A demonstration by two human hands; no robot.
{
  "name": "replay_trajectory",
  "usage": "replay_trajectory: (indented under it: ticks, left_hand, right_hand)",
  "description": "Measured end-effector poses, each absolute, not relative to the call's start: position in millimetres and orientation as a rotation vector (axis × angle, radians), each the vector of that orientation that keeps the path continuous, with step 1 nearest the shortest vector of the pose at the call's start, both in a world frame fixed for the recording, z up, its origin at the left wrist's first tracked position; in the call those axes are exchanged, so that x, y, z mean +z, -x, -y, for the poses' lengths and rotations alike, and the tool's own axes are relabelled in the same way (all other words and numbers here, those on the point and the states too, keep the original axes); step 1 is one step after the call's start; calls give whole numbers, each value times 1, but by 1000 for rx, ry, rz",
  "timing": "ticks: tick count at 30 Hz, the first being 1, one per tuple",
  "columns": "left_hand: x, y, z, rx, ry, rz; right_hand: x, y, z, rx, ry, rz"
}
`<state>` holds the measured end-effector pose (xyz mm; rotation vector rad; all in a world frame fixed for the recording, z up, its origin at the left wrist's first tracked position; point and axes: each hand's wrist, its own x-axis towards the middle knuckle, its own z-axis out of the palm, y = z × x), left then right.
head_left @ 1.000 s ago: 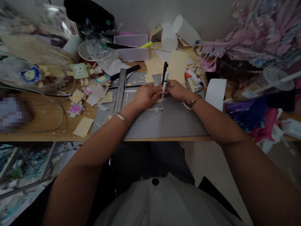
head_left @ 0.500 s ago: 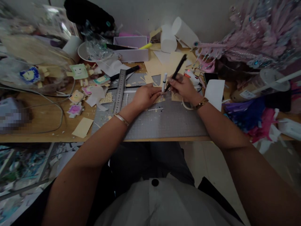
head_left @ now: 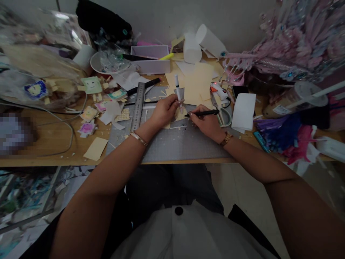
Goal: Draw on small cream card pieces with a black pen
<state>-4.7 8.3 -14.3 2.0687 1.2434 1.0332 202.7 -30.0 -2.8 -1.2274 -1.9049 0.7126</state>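
My left hand [head_left: 165,110] has its thumb and fingers closed around the lower part of a white marker [head_left: 177,88], which stands nearly upright. Below those fingers, a small piece of pale yellow card [head_left: 181,114] lies on the grey cutting mat [head_left: 172,145]. In my right hand [head_left: 206,124] is a black pen [head_left: 207,112], gripped between thumb and fingers and lying almost level. Its tip points left, close to the yellow card; whether it touches cannot be made out. Scissors [head_left: 225,118] lie just beyond my right hand, partly hidden.
A steel ruler [head_left: 138,106] crosses the mat on the left. Yellow card sheets [head_left: 199,81], a glue gun [head_left: 219,90] and a lilac box [head_left: 153,66] are behind. Small drawn paper figures [head_left: 91,85] lie left; a plastic cup [head_left: 299,97] and pink ornaments [head_left: 291,57] stand right.
My right hand has moved down and toward me, and the black pen has tipped from steep to nearly level. The white marker has shifted left with my left hand. The scissors now show.
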Motion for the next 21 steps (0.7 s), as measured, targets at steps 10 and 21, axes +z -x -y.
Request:
replay_trajectory:
  ticks: [10,21]
  left_hand:
    - [-24,5,-12,1021,-2061,-1237]
    - [-24,6,-12,982,-2119,-1254]
  right_hand:
    - [-1,-202,30,745,1240,1905]
    - [-4,-203,28,758,1232,1900]
